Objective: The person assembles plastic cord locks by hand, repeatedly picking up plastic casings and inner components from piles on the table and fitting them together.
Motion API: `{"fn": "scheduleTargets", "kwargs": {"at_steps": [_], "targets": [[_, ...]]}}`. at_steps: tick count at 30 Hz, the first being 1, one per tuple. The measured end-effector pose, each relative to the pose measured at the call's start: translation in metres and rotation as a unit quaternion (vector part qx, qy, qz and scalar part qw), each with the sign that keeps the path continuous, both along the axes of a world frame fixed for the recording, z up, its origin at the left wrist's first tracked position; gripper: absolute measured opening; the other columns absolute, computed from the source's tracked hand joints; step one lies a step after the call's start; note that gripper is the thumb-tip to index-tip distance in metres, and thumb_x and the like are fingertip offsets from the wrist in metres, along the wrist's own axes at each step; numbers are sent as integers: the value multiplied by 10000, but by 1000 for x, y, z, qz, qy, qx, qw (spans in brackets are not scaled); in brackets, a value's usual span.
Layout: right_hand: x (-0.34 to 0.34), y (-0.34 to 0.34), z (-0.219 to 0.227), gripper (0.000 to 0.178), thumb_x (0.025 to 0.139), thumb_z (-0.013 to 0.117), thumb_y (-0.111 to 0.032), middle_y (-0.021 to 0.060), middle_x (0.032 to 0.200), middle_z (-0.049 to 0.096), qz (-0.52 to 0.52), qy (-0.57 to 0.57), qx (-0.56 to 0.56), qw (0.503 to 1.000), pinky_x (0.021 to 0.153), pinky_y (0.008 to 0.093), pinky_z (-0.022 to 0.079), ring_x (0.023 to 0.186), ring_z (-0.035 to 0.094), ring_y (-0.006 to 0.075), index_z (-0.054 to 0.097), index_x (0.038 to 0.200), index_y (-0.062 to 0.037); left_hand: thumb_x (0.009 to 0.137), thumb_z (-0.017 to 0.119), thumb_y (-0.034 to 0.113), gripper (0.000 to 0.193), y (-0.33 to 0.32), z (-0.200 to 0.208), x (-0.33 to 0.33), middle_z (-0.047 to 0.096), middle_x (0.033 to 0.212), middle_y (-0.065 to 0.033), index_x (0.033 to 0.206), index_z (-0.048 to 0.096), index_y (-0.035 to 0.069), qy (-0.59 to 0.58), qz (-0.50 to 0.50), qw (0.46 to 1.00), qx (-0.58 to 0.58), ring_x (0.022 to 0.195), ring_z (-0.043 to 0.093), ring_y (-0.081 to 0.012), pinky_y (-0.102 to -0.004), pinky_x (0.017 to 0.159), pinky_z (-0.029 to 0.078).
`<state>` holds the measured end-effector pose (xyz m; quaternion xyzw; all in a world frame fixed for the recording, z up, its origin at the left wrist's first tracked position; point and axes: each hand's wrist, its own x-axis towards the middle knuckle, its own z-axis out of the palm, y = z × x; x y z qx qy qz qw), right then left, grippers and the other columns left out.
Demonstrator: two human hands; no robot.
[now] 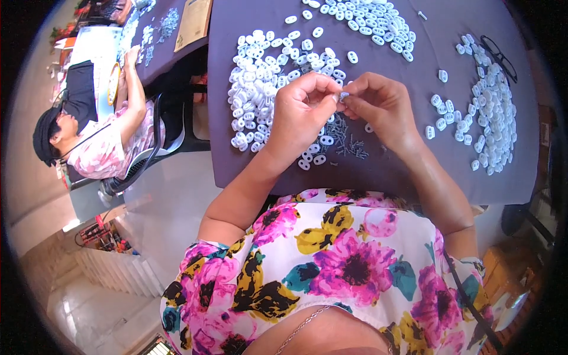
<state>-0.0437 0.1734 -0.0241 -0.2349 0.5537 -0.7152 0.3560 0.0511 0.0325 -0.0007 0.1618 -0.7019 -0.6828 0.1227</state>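
My left hand [302, 109] and my right hand [384, 106] meet over the table, thumbs and fingertips pinched together. Between them is a small pale piece [344, 95], mostly covered by the fingers, so its exact kind cannot be made out. A heap of white oval plastic pieces with two holes [251, 89] lies beside and beyond my left hand. Just below the fingertips, small metal screws [352, 145] are strewn on the dark cloth, with a few of the oval pieces [313, 157] beside them.
More oval pieces lie at the far side [378, 23]. Another white heap [496, 118] spreads at the right, near dark-framed glasses [500, 58]. A single screw [422, 15] lies far right. At the left, a co-worker [112, 142] sits at another table with a wooden board [193, 25].
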Motion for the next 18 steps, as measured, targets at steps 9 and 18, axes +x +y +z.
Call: {"fn": "scheduleTargets", "kwargs": {"at_steps": [9,18], "targets": [[1,-2,0,23,854,634,16,49,779,661,-11,6,23,1000,623,218,499,697,616,83,632,877,22,844,571,-50,100,0,-4,1,652,879,-48,924,626,-25,-9,-5,1000,-15,778,647,-103,-227,704,521],[-27,4,-7,87,863,644,-37,50,780,647,-73,-5,-24,997,606,231,504,667,611,99,634,932,14,885,608,52,224,-16,11,-29,673,975,-112,1091,617,-36,-5,-47,991,-124,810,657,-127,-253,692,543]]}}
